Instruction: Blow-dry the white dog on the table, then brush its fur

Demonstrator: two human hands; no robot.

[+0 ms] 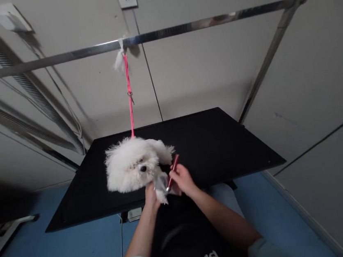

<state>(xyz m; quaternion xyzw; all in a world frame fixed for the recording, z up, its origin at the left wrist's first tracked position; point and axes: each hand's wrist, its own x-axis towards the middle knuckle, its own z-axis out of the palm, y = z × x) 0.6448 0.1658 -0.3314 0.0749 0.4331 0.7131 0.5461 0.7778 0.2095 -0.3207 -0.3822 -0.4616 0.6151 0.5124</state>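
Observation:
A fluffy white dog (132,166) is on the black grooming table (210,144), its head turned towards me. My left hand (151,194) is closed around one of its front legs, and the white paw (161,196) sticks out over the table's near edge. In my right hand (181,178) is a slim red-handled grooming tool (172,171), held in the fingers beside that leg. The tool's pale, silvery end is blurred against the fur, so its exact kind is unclear. My left fingers are partly hidden behind the leg.
A pink leash (131,108) runs from the dog up to a metal bar (179,30) across the table. Grey ribbed hoses (35,90) hang at the left by the wall. A black apron (186,234) covers my front. The floor (87,237) is blue.

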